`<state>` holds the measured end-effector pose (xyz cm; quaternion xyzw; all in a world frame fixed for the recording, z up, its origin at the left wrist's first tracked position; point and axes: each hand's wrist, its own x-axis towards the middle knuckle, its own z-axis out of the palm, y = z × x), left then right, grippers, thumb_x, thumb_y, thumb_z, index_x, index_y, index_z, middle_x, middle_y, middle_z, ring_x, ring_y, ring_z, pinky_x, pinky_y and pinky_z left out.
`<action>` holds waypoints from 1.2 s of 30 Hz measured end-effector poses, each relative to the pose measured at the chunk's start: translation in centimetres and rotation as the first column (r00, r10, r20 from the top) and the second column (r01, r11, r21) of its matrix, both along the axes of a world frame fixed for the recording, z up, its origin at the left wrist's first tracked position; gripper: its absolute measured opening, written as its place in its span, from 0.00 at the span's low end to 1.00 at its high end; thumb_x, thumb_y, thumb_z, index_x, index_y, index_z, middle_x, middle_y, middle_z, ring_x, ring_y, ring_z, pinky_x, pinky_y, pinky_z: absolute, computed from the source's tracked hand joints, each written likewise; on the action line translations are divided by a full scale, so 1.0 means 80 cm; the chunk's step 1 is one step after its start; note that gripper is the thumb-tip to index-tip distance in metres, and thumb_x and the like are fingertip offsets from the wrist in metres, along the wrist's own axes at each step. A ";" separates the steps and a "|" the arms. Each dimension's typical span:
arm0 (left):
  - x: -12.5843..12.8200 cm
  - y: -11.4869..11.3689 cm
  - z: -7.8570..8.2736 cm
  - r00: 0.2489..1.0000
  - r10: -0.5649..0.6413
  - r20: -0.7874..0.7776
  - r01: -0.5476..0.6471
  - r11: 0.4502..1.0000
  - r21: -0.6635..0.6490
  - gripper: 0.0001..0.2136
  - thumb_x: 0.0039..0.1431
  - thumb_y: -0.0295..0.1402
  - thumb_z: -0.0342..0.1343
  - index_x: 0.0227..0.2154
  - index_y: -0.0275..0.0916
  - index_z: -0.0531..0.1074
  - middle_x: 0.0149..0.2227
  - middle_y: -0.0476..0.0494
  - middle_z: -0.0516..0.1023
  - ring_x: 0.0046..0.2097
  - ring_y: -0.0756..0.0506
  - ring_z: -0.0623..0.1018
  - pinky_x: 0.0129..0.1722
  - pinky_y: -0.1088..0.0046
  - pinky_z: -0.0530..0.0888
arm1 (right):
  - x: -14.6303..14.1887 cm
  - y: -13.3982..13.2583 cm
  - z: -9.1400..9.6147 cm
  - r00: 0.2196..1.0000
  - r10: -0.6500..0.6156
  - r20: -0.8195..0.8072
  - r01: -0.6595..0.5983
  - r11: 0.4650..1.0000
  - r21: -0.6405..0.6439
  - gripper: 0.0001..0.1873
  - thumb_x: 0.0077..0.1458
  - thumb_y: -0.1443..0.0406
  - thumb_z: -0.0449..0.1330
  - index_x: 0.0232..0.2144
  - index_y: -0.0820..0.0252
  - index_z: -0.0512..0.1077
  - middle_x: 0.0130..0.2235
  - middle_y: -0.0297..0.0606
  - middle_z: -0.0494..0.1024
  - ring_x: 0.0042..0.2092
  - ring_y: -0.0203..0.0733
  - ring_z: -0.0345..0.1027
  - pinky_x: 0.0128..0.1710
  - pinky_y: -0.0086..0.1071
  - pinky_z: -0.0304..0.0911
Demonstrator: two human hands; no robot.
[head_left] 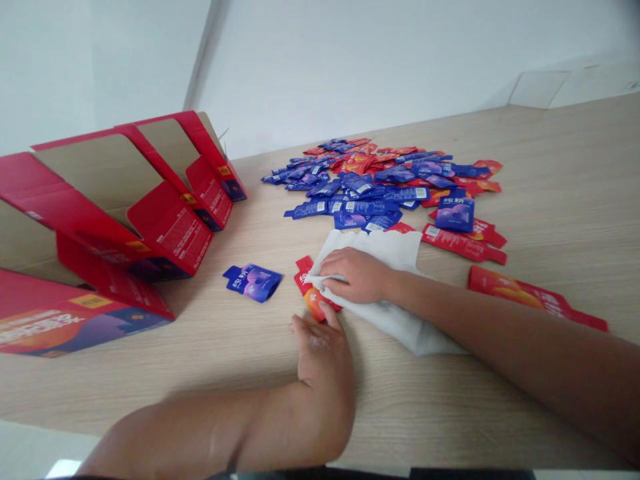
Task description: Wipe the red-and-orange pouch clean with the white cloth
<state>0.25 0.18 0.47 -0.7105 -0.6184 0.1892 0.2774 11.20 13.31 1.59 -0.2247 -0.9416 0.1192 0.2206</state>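
Right hand (357, 275) grips white cloth (403, 250) over red pouch (314, 301); left hand (323, 343) at pouch's near end, grip unclear. Pouch likely light, pliable, slick; best held by edges.

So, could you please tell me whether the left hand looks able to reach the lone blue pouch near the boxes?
Probably yes: the left hand is at the red pouch, but the blue pouch lies close by, with only bare tabletop showing between.

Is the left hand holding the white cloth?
No, the right hand grips the white cloth, while the left hand touches a red pouch.
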 end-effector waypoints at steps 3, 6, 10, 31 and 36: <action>0.000 0.001 0.001 1.000 0.002 -0.021 -0.002 1.000 -0.011 0.23 0.56 0.17 0.37 0.52 0.23 0.67 0.37 0.28 0.81 0.40 0.42 0.81 0.50 0.60 0.71 | -0.001 0.000 0.000 1.000 -0.013 0.006 0.013 1.000 0.002 0.10 0.57 0.67 0.53 0.34 0.64 0.74 0.37 0.42 0.77 0.40 0.43 0.68 0.44 0.36 0.59; 0.000 0.002 0.000 0.999 0.001 0.038 0.000 1.000 -0.025 0.23 0.56 0.16 0.38 0.53 0.22 0.66 0.38 0.26 0.81 0.41 0.41 0.80 0.51 0.58 0.71 | -0.001 0.000 0.000 1.000 -0.019 0.010 0.019 1.000 0.006 0.10 0.57 0.67 0.53 0.34 0.64 0.74 0.37 0.42 0.77 0.41 0.43 0.68 0.44 0.36 0.59; -0.001 0.001 -0.001 0.999 -0.002 0.042 0.003 1.000 -0.017 0.23 0.55 0.16 0.38 0.52 0.22 0.67 0.38 0.26 0.81 0.41 0.41 0.80 0.51 0.58 0.71 | 0.000 0.000 0.000 0.999 -0.028 0.021 0.028 1.000 0.008 0.11 0.57 0.66 0.53 0.34 0.64 0.74 0.37 0.42 0.77 0.40 0.43 0.69 0.44 0.36 0.59; -0.002 0.001 -0.004 0.995 -0.017 -0.102 0.014 0.999 -0.030 0.24 0.57 0.17 0.36 0.54 0.24 0.66 0.39 0.26 0.81 0.41 0.41 0.81 0.50 0.59 0.72 | 0.000 0.001 -0.003 0.999 -0.038 0.020 0.038 0.999 0.006 0.11 0.57 0.66 0.53 0.34 0.64 0.75 0.37 0.42 0.77 0.40 0.43 0.68 0.43 0.35 0.59; -0.002 0.001 -0.004 0.998 -0.014 -0.060 0.011 0.999 -0.035 0.23 0.57 0.17 0.37 0.54 0.23 0.65 0.40 0.26 0.81 0.42 0.42 0.81 0.51 0.58 0.71 | 0.000 0.001 -0.003 1.000 -0.029 0.009 0.029 1.000 0.007 0.10 0.57 0.66 0.53 0.34 0.64 0.74 0.37 0.42 0.77 0.40 0.43 0.68 0.43 0.36 0.59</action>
